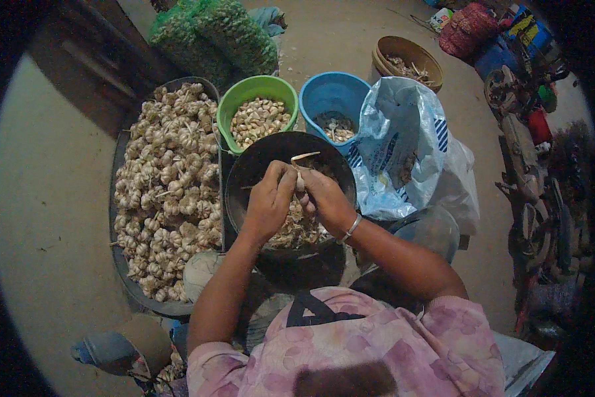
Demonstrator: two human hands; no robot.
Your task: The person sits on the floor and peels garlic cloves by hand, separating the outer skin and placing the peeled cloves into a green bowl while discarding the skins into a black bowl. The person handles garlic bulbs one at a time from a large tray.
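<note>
My left hand (271,201) and my right hand (331,201) meet over a dark round basin (251,158). Between their fingertips they grip a small pale piece of garlic (300,184); a thin dry stem (306,156) sticks up above it. The fingers partly cover the piece, so its full shape is hidden. Inside the basin, below my hands, lie loose papery garlic skins (293,229). At my left a large dark tub (168,308) is heaped with whole garlic bulbs (171,183).
Beyond the basin stand a green bucket (257,85) of garlic cloves and a blue bucket (333,89) with some pieces at its bottom. A printed plastic sack (401,111) gapes at the right. Behind are a brown bucket (376,67) and a stuffed green mesh sack (213,39).
</note>
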